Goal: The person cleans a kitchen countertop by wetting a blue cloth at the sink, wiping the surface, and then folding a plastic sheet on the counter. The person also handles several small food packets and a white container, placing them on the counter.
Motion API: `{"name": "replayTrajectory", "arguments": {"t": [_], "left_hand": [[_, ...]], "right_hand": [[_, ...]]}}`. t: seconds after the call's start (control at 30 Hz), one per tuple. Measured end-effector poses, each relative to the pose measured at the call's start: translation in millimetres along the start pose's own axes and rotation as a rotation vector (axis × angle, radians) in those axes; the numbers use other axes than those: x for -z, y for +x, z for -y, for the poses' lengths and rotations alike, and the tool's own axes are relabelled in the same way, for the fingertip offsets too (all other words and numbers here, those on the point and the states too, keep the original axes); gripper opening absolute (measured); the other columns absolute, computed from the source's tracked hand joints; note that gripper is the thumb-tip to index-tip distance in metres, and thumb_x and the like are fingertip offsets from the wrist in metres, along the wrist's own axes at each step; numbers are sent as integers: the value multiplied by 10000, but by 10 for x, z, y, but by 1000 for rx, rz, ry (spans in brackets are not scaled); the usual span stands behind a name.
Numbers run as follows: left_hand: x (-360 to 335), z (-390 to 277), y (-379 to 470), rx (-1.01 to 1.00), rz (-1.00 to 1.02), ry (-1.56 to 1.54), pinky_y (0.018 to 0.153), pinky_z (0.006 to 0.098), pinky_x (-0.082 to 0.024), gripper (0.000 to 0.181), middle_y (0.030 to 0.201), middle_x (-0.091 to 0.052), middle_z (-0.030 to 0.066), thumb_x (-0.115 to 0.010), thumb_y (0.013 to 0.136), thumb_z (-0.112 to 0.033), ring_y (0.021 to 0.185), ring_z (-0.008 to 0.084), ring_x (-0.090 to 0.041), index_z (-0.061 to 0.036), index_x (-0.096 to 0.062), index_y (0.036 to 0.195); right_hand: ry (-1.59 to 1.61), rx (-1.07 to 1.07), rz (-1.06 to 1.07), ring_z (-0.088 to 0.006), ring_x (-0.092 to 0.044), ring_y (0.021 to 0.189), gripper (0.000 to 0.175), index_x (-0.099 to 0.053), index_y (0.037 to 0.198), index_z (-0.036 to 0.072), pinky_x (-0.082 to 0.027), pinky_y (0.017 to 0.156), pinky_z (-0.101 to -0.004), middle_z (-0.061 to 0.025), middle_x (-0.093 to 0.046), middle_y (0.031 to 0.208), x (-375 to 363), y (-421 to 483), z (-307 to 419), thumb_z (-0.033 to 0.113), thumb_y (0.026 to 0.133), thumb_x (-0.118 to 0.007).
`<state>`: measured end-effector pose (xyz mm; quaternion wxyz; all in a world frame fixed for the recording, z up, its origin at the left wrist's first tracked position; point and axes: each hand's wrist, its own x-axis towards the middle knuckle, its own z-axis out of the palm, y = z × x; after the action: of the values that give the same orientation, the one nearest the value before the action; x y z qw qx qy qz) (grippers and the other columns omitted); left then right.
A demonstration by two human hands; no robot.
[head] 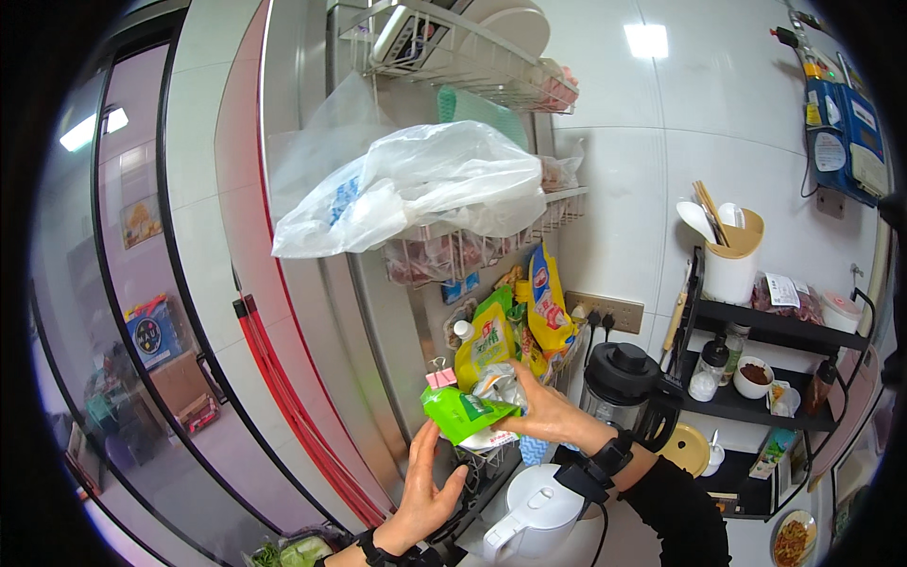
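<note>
My right hand [549, 411] grips a bright green packet [464, 414], with its thumb along the packet's lower edge and its fingers beside a silver pouch [497, 383]. Whether the fingers also hold the silver pouch I cannot tell. A pink binder clip [441, 374] sits at the packet's top left corner. Below and to the left, my left hand [429, 496] is empty with its fingers apart, the fingertips close to the green packet. Behind the packets, a yellow-green spouted pouch [489, 344] with a white cap and a yellow-and-blue bag [549, 305] stand in a wire rack [499, 457].
Under my hands stands a white electric kettle [538, 507]. A blender [616, 383] with a black lid is to the right, near a black spice shelf [765, 411]. Above, a white plastic bag [425, 188] overhangs a wire basket [460, 251]. A wall socket strip [609, 312] holds plugs.
</note>
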<state>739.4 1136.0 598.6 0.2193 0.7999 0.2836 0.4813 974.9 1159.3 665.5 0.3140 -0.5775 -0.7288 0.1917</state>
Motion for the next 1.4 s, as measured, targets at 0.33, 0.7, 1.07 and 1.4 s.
{"name": "replayTrajectory", "arguments": {"t": [0.33, 0.7, 1.07, 1.4], "left_hand": [[-53, -65, 134, -69, -58, -91, 1074, 400, -336, 665, 1474, -275, 163, -629, 850, -43, 1364, 282, -316, -47, -318, 1437], [153, -146, 432, -184, -114, -194, 1063, 401, -354, 593, 1473, -321, 186, -618, 849, -32, 1342, 299, -369, -30, -384, 1394], [217, -134, 490, 77, 52, -517, 1127, 390, -265, 638, 1470, -331, 157, -569, 899, -48, 1375, 264, -330, -29, -270, 1462], [225, -222, 615, 142, 56, -513, 1130, 397, -260, 619, 1484, -358, 103, -593, 896, -79, 1375, 245, -339, -63, -324, 1454]], "right_hand": [[164, 263, -21, -292, -603, 1058, 594, -538, 1218, 11, -458, 912, -350, -195, -622, 1130, -8, 243, -115, 276, 741, -772], [399, 326, -265, -92, -586, 897, 244, -626, 965, 21, -475, 802, -257, -3, -630, 907, 181, 232, 191, -69, 745, -682], [160, 47, -595, -72, -519, 714, 136, -598, 912, -3, -436, 654, -229, 7, -575, 774, 709, -1578, 101, 25, 788, -649], [102, -341, -801, -189, -560, 776, 210, -583, 790, 21, -453, 735, -294, -76, -587, 789, -1025, -3827, -2046, -142, 657, -581]]}}
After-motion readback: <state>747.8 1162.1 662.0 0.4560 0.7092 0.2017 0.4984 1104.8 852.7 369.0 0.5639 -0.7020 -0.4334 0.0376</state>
